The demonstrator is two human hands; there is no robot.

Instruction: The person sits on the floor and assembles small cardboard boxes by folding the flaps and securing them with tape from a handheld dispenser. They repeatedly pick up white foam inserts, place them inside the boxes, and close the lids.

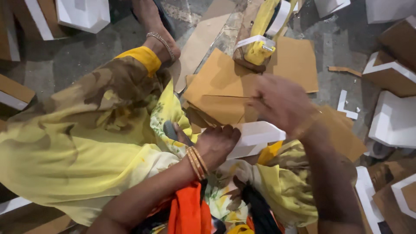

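Fingers (pixel 225 134) of the left hand (pixel 214 145) are curled down on a white foam piece (pixel 255 136) at frame centre, pinning it on the lap so it can't slide, looks like. Right hand (pixel 281 104) is blurry just above it, fingers pinched on the edge of a brown cardboard sheet (pixel 221 93). More cardboard and white foam blocks (pixel 394 119) lie scattered on the floor (pixel 65 60).

white box piece (pixel 255 136) in your lap, flat white panel, your landmark | brown cardboard sheets (pixel 225 93) just above it, overlapping, one creased | white-and-brown open boxes (pixel 394 117) off to its right, stacked loosely | white box (pixel 84 13) far up-left of it | no labels, signs or screens you can make out
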